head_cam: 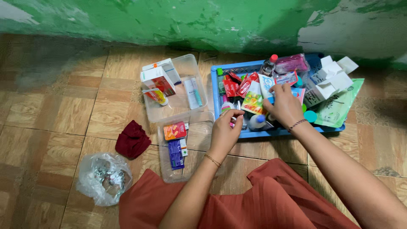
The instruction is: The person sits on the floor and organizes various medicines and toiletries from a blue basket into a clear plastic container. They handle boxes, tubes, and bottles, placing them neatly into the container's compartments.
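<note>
A blue plastic tray [214,85] lies on the floor, packed with several sachets, small bottles and white cartons. My left hand [224,129] reaches over the tray's near left corner, fingers curled around a small item with a pink edge that I cannot identify. My right hand [285,106] is in the middle of the tray, fingertips pinching a white and blue packet [266,85]. A small white bottle with a blue cap [257,121] lies between my hands.
Two clear plastic tubs stand left of the tray: the far tub [190,63] holds boxes and tubes, the near tub [197,167] holds an orange packet and a blue one. A dark red cloth [132,139] and a clear plastic bag [104,178] lie further left. A green wall rises behind.
</note>
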